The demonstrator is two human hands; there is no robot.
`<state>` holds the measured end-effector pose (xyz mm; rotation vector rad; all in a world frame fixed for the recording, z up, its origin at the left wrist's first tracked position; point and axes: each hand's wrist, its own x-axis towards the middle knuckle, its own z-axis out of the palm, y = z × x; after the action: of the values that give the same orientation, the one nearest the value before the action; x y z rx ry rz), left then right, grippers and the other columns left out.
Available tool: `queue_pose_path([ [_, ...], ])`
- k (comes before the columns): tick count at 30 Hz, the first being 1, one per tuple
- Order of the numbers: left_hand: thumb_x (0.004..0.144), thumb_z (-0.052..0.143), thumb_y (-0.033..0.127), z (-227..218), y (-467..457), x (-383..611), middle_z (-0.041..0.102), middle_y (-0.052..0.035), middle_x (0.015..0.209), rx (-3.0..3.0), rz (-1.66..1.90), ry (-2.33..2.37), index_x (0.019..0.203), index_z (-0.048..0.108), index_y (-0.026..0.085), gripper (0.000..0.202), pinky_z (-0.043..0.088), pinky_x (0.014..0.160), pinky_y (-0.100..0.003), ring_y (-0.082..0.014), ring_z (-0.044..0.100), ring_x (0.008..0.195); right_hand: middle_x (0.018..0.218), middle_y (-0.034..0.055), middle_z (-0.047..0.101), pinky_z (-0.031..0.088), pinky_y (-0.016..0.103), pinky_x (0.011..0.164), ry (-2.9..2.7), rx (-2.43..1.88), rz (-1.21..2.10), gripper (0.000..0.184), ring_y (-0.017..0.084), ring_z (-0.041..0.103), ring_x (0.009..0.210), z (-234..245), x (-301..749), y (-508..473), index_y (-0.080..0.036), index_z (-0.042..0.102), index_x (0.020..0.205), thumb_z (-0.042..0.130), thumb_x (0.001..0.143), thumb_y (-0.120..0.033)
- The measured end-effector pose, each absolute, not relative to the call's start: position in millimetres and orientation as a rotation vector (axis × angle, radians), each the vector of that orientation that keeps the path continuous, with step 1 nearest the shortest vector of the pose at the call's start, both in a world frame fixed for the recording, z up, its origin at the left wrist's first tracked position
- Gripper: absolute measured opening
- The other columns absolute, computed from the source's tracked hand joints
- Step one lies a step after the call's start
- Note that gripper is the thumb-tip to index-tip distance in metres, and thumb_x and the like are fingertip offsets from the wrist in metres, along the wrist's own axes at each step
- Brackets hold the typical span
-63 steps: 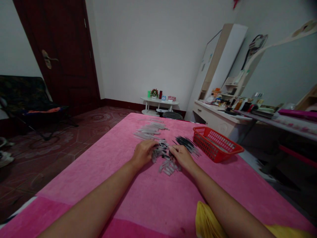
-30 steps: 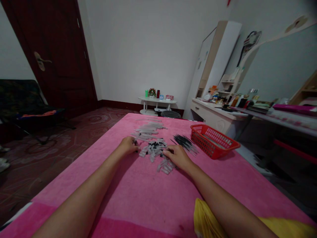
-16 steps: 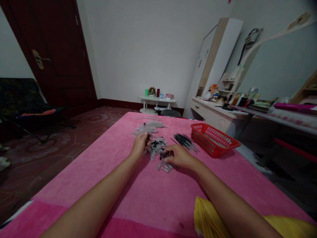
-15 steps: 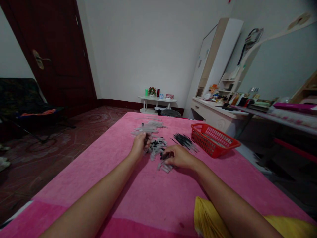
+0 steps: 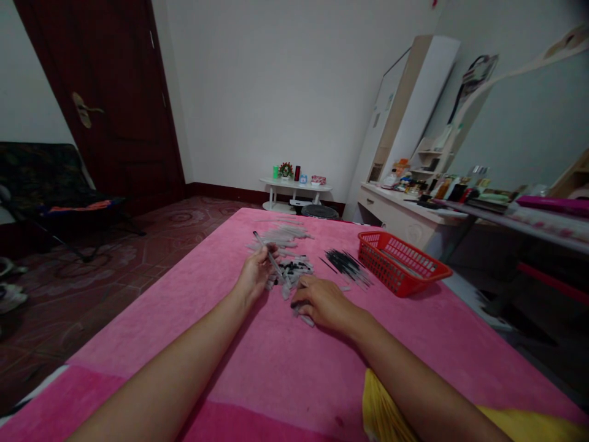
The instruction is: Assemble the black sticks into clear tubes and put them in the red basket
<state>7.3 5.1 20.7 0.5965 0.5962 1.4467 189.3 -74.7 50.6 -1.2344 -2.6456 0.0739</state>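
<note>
My left hand point(image 5: 256, 270) is closed around a clear pen barrel point(image 5: 271, 261) with a dark tip, which slants up and away to the left. Right of it, my right hand point(image 5: 319, 301) reaches down onto clear caps point(image 5: 304, 318), fingers curled; what they pinch is hidden. Between the hands lies a heap of small black and clear pen parts point(image 5: 294, 270). Beyond my left hand, more clear barrels point(image 5: 288, 232) are spread in a loose pile. Thin dark pen refills point(image 5: 345, 264) lie bunched to the right of the heap.
A red plastic basket point(image 5: 400, 264) stands on the pink cloth point(image 5: 267, 368) at the right, with pale things inside. Yellow fabric point(image 5: 384, 408) lies beneath my right forearm. A dresser point(image 5: 396, 215) with bottles stands beyond the right edge, and a folding chair point(image 5: 50, 184) at left.
The clear pen barrel now shows plainly in my left hand, tilted upward. My right hand has turned knuckles-up and shifted slightly down over the caps. The camera view has shifted slightly.
</note>
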Motion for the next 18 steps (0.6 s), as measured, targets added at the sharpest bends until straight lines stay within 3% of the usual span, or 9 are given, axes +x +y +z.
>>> queue_pose_path([
  [3,0.084,0.057,0.021,20,4,7,0.066,-0.0028,0.079,0.633,1.465,0.629,0.092,0.066,0.015,0.013,0.051,0.055,-0.02,-0.0094,0.06,0.062,0.092,0.0055,0.064,0.037,0.025,0.071,-2.621,-1.188,0.069,0.014,0.018,0.057,0.09,49,188,-74,-0.023,0.072,0.09,0.068,0.079,-0.03],
  [7,0.081,0.064,0.023,20,3,6,0.065,-0.0001,0.078,0.654,1.493,0.593,0.096,0.063,0.018,0.017,0.051,0.056,-0.019,-0.0086,0.061,0.062,0.08,0.0037,0.067,0.04,0.025,0.068,-2.258,-1.284,0.335,0.011,0.016,0.06,0.078,39,191,-64,-0.018,0.069,0.084,0.059,0.082,-0.023],
  [12,0.074,0.073,0.022,21,1,6,0.068,-0.0009,0.086,0.635,1.498,0.575,0.088,0.062,0.017,0.019,0.054,0.059,-0.019,-0.0106,0.066,0.072,0.075,0.0038,0.068,0.045,0.026,0.062,-1.727,-1.308,0.571,0.014,0.017,0.061,0.068,25,197,-46,-0.014,0.067,0.08,0.059,0.071,-0.021],
  [18,0.074,0.073,0.019,22,-7,14,0.07,-0.0044,0.091,0.682,1.438,0.57,0.086,0.062,0.014,0.017,0.056,0.065,-0.02,-0.0128,0.069,0.077,0.073,0.0042,0.066,0.048,0.028,0.055,-1.514,-1.236,0.815,0.019,0.016,0.059,0.058,24,193,-45,-0.014,0.064,0.079,0.06,0.064,-0.026],
])
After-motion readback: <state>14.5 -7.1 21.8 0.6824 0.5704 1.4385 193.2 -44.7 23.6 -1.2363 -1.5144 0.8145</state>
